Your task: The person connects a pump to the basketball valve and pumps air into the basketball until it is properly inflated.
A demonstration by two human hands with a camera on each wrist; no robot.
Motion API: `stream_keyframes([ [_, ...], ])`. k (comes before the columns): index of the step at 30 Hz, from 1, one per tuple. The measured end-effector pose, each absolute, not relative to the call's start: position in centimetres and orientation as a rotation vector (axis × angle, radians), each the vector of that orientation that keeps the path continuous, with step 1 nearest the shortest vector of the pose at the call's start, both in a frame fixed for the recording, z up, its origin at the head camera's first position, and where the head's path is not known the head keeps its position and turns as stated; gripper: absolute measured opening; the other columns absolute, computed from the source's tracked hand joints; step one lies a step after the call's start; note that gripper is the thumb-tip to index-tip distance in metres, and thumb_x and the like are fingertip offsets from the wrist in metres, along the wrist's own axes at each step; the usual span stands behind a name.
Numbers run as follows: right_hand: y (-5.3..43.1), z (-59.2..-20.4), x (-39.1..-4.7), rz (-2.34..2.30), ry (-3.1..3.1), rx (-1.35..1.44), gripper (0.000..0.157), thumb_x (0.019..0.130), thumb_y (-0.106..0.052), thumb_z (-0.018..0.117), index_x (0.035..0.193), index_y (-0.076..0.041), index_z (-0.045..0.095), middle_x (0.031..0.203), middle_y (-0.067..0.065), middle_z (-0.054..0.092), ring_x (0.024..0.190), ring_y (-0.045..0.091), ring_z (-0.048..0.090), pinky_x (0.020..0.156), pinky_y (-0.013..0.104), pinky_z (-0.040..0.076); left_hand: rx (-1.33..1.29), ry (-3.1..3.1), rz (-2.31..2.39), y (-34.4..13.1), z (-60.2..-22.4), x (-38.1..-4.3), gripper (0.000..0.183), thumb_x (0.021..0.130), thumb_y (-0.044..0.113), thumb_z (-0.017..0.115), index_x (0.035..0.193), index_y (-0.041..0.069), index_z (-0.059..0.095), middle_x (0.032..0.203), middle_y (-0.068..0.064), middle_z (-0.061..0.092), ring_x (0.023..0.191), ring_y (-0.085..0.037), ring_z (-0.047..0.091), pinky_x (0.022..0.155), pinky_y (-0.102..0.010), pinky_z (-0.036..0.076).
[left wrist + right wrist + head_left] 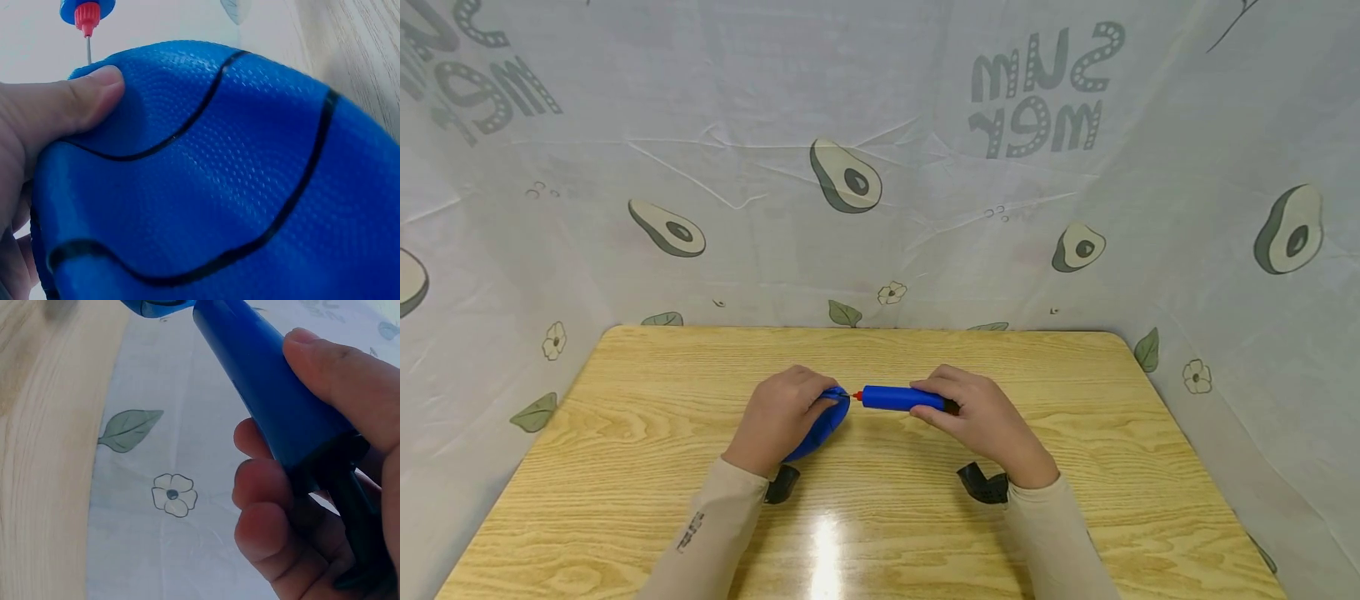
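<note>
My left hand (784, 414) grips a deflated blue ball (206, 162) with black seam lines, its thumb pressed on the top edge. Soft folds show across the ball's skin. In my right hand (973, 410) is a small blue hand pump (895, 397), held around the rear of its barrel. A black handle (353, 512) sticks out of the barrel's end into the palm in the right wrist view. From the pump's red tip (87, 17) a thin metal needle (89, 51) points at the ball, its end right at the edge beside my left thumb.
Both forearms extend over a wood-grain table (880, 517). Black wrist mounts (983, 485) sit under the wrists. Behind the table and at its sides hangs a pale curtain (745, 108) printed with avocados, leaves and flowers.
</note>
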State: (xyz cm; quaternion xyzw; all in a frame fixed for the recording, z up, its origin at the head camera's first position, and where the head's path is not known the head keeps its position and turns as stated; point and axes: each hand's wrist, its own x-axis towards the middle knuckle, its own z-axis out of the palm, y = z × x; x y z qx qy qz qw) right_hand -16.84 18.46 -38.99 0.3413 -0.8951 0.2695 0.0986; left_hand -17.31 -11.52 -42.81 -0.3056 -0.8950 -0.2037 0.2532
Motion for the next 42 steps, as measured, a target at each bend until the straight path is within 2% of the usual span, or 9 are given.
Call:
stream_keyframes([
  [9, 18.2, -39.5, -17.1, 0.837, -2.663, 1.003, 0.028, 0.094, -0.028, 0.078, 0.117, -0.012, 0.077, 0.100, -0.008, 0.067, 0.076, 0.004, 0.054, 0.064, 0.023, 0.049, -0.848, -2.425, -0.466, -11.1, -43.0, -17.1, 0.018, 0.085, 0.016, 0.087, 0.100, 0.013, 0.077, 0.091, 0.002, 0.076, 0.087, -0.015, 0.071, 0.078, -0.032, 0.062],
  [20, 17.5, -39.9, -17.3, 0.829, -2.668, 0.978, 0.026, 0.094, -0.028, 0.079, 0.114, -0.012, 0.078, 0.098, -0.007, 0.067, 0.074, 0.005, 0.053, 0.062, 0.023, 0.047, -0.818, -2.421, -0.443, -10.8, -43.1, -17.0, 0.018, 0.085, 0.012, 0.087, 0.100, 0.008, 0.078, 0.091, -0.003, 0.076, 0.088, -0.018, 0.071, 0.076, -0.033, 0.062],
  [23, 17.4, -40.1, -17.3, 0.856, -2.683, 0.948, 0.029, 0.094, -0.029, 0.079, 0.116, -0.011, 0.077, 0.098, -0.006, 0.067, 0.074, 0.007, 0.053, 0.062, 0.023, 0.047, -0.774, -2.477, -0.520, -11.1, -43.1, -17.1, 0.017, 0.089, 0.014, 0.083, 0.103, 0.009, 0.076, 0.096, -0.003, 0.076, 0.093, -0.021, 0.068, 0.080, -0.036, 0.062],
  [28, 17.2, -40.3, -17.4, 0.958, -2.685, 0.884, 0.032, 0.093, -0.028, 0.080, 0.120, -0.011, 0.077, 0.101, -0.004, 0.068, 0.078, 0.010, 0.055, 0.064, 0.024, 0.050, -0.629, -2.606, -0.698, -11.6, -42.9, -17.4, 0.025, 0.098, 0.023, 0.075, 0.116, 0.008, 0.067, 0.114, -0.008, 0.070, 0.109, -0.027, 0.061, 0.094, -0.045, 0.058],
  [33, 17.5, -40.2, -17.5, 0.942, -2.682, 0.870, 0.037, 0.090, -0.027, 0.083, 0.122, -0.012, 0.074, 0.107, 0.000, 0.069, 0.077, 0.010, 0.057, 0.062, 0.023, 0.052, -0.558, -2.704, -0.843, -11.8, -42.5, -17.6, 0.035, 0.097, 0.027, 0.074, 0.124, 0.007, 0.063, 0.121, -0.010, 0.067, 0.116, -0.029, 0.061, 0.097, -0.049, 0.057],
  [38, 17.9, -40.1, -17.7, 0.930, -2.674, 0.866, 0.034, 0.089, -0.025, 0.084, 0.119, -0.012, 0.073, 0.109, 0.001, 0.070, 0.077, 0.009, 0.058, 0.062, 0.023, 0.053, -0.631, -2.758, -0.931, -12.4, -42.2, -17.8, 0.038, 0.095, 0.025, 0.067, 0.131, 0.012, 0.066, 0.127, -0.006, 0.065, 0.122, -0.026, 0.056, 0.101, -0.048, 0.054],
  [42, 18.1, -40.0, -18.0, 0.904, -2.666, 0.915, 0.030, 0.091, -0.024, 0.083, 0.116, -0.012, 0.074, 0.106, -0.001, 0.069, 0.076, 0.007, 0.057, 0.063, 0.023, 0.053, -0.775, -2.767, -0.882, -13.4, -41.8, -18.1, 0.032, 0.100, 0.019, 0.068, 0.130, 0.010, 0.070, 0.129, -0.007, 0.063, 0.121, -0.028, 0.052, 0.101, -0.048, 0.052],
])
